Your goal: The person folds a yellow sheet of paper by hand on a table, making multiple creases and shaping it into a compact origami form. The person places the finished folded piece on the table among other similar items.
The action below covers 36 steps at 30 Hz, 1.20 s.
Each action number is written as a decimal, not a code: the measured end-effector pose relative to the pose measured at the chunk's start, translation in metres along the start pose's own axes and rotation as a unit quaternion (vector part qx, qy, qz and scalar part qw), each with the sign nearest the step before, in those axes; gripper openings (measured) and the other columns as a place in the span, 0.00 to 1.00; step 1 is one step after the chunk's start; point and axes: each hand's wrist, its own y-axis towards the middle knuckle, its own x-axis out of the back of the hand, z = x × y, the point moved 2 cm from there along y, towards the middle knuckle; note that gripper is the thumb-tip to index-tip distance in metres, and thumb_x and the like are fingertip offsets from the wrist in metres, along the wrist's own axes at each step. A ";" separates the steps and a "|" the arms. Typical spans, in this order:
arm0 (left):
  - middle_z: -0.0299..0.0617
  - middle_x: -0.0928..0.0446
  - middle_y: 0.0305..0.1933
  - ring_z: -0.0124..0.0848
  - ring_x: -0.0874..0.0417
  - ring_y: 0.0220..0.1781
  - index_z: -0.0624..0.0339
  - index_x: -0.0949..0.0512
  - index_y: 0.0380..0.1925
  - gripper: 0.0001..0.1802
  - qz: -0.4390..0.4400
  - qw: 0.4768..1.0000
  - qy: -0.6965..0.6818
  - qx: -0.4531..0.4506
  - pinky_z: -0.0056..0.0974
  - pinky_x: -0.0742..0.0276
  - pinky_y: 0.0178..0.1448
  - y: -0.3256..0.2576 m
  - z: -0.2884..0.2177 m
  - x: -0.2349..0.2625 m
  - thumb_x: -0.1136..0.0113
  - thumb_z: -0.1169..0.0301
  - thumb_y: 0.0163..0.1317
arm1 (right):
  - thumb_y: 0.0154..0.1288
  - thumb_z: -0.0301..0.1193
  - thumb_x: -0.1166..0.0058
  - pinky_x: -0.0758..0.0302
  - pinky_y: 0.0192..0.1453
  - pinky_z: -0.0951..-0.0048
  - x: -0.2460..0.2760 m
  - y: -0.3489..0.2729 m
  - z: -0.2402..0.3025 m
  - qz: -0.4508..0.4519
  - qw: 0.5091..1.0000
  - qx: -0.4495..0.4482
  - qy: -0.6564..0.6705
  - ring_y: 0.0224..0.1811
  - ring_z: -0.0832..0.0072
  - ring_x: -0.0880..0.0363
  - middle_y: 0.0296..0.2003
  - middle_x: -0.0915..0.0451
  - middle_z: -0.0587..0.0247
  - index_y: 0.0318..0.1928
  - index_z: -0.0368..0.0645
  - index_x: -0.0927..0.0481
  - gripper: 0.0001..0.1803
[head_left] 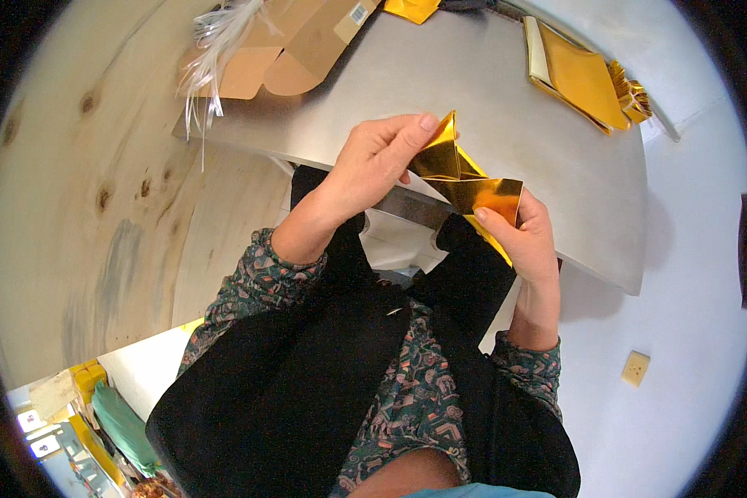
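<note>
Both hands hold a shiny gold foil strip (498,195), folded and crossed over itself, above the near edge of the grey metal table (456,75). At its upper left end, my left hand (372,162) pinches the foil between thumb and fingers. My right hand (527,241) grips the lower right part, thumb on the front face and fingers behind it. A narrower gold length slants down beside the right hand. The fingers of the right hand are partly hidden by the foil.
An open cardboard box (307,54) lies at the far left of the table, with a bundle of white strips (220,58) over it. Gold foil sheets (585,75) and a gold fringed piece (635,100) lie far right. A wooden surface (100,166) adjoins on the left.
</note>
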 end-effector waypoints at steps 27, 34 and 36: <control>0.30 0.21 0.29 0.19 0.23 0.30 0.64 0.17 0.39 0.20 0.000 0.998 0.039 -0.040 0.29 0.24 0.32 0.000 0.003 -0.001 0.38 0.55 0.75 | 0.67 0.28 0.32 0.20 0.45 0.78 0.003 0.002 0.002 0.043 0.998 -0.035 0.013 0.39 0.85 0.18 0.40 0.14 0.69 0.52 0.38 0.18 0.15; 0.36 0.14 0.42 0.18 0.18 0.30 0.64 0.17 0.51 0.15 0.090 0.994 -0.056 0.024 0.25 0.18 0.33 -0.009 0.013 -0.006 0.29 0.68 0.68 | 0.68 0.29 0.32 0.19 0.45 0.77 0.004 0.002 0.003 0.060 0.996 -0.056 0.021 0.40 0.83 0.18 0.41 0.14 0.68 0.53 0.37 0.18 0.16; 0.36 0.14 0.42 0.17 0.18 0.30 0.64 0.17 0.50 0.14 0.064 0.996 -0.047 0.034 0.25 0.18 0.33 -0.008 0.015 -0.007 0.29 0.69 0.68 | 0.69 0.29 0.33 0.20 0.42 0.78 0.002 0.004 0.003 0.058 0.996 -0.058 0.033 0.36 0.84 0.18 0.39 0.15 0.69 0.53 0.38 0.18 0.16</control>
